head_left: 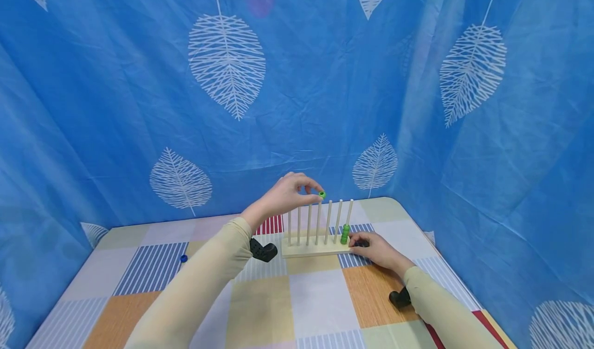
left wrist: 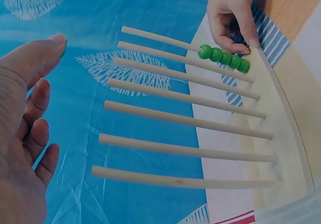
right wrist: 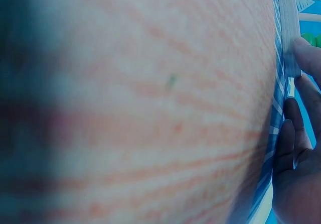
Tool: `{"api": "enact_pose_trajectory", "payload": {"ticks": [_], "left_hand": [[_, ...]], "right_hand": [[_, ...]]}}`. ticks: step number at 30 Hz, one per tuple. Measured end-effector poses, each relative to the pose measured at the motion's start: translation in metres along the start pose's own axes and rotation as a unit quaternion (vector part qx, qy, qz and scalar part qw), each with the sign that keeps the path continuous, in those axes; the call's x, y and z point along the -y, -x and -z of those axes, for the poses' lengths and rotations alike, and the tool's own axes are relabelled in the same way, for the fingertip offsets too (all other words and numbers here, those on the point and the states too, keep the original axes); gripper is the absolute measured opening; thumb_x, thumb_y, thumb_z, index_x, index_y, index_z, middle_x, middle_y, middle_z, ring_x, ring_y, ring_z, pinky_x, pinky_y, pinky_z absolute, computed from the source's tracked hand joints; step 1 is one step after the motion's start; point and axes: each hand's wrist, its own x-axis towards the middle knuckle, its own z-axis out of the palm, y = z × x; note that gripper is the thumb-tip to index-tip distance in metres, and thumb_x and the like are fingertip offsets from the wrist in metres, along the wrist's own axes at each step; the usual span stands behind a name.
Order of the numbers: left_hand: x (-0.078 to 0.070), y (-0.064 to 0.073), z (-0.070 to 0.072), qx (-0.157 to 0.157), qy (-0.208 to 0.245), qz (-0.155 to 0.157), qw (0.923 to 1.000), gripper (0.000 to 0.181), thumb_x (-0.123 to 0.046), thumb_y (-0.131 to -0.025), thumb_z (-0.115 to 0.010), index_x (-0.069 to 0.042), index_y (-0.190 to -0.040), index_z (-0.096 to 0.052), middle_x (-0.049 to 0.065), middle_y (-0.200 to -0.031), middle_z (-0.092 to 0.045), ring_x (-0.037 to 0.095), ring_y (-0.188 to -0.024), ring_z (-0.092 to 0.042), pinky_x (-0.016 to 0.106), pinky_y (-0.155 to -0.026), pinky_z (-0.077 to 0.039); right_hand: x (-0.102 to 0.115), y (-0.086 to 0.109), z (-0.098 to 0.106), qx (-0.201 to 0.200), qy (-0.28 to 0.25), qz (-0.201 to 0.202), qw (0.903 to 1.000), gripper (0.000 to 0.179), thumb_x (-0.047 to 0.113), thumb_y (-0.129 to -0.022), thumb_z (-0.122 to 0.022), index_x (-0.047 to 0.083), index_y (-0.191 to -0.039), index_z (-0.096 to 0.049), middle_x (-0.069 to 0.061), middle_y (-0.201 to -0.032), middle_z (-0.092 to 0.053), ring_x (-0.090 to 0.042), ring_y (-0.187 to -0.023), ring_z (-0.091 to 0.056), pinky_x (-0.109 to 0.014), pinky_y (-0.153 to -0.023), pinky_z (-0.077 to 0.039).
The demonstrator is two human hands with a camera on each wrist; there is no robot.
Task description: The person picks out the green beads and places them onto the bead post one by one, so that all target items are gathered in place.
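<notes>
Between the left thumb and forefinger: one green bead (head_left: pixel 322 195), pinched, its dark hole showing from above. The left hand (head_left: pixel 290 192) hung above the pegged frame, bead near the tops of the middle rods (left wrist: pixel 185 119); from the wrist view only a sliver of green showed past the thumb, and whether the bead touched any rod could not be told. Remaining left fingers loosely bent, no second bead visible among them.

Down and to the right of that pinch, the right hand (head_left: pixel 378 249) gripped the near end of the wooden base (head_left: pixel 315 250), thumb at the edge, apparently steadying it. Just beside those right fingertips stood the end rod (left wrist: pixel 160 38), with a stack of green beads (head_left: pixel 345 234) at its foot and bare wood above. The other six rods carried nothing.

Well to the left of the left fingers, beyond the forearm, a blue bead (head_left: pixel 183 258) lay on the patchwork cloth (head_left: pixel 317 297).

Judgement: threading stage, bead in transit. Next move probably called for bringing it rightward, hole squared over the end rod's tip, before the pinch loosened; the right grip needed to hold firm against tipping.
</notes>
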Motion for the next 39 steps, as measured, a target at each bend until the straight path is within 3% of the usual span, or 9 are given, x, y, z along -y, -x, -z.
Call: {"api": "enact_pose_trajectory", "payload": {"ticks": [11, 26, 39], "left_hand": [[-0.01, -0.018, -0.012, 0.024, -0.001, 0.005, 0.9997, 0.024, -0.04, -0.098, -0.071, -0.029, -0.118, -0.076, -0.011, -0.101, -0.063, 0.017, -0.095, -0.048, 0.038, -0.079, -0.042], [-0.019, -0.044, -0.036, 0.042, -0.019, -0.005, 0.9989, 0.023, -0.04, -0.099, -0.069, -0.031, -0.12, -0.076, -0.012, -0.104, -0.062, 0.015, -0.104, -0.05, 0.04, -0.091, -0.039], [-0.021, -0.056, -0.038, 0.054, -0.059, 0.006, 0.9968, 0.022, -0.042, -0.099, -0.069, -0.034, -0.118, -0.075, -0.01, -0.105, -0.06, 0.016, -0.104, -0.045, 0.041, -0.091, -0.036]], "right_hand": [[0.003, 0.002, 0.001, 0.002, -0.003, 0.004, 1.0, 0.007, 0.027, -0.097, -0.074, 0.022, -0.1, -0.07, -0.012, -0.15, -0.053, -0.04, -0.144, -0.037, -0.07, -0.115, -0.015], [0.0, 0.002, 0.003, 0.003, 0.004, 0.006, 1.0, 0.006, 0.024, -0.098, -0.072, 0.02, -0.101, -0.07, -0.011, -0.15, -0.053, -0.04, -0.144, -0.038, -0.071, -0.114, -0.016], [0.001, 0.0, 0.002, 0.01, -0.007, 0.012, 0.9999, 0.008, 0.026, -0.097, -0.073, 0.02, -0.101, -0.07, -0.011, -0.15, -0.053, -0.04, -0.143, -0.038, -0.071, -0.113, -0.017]]}}
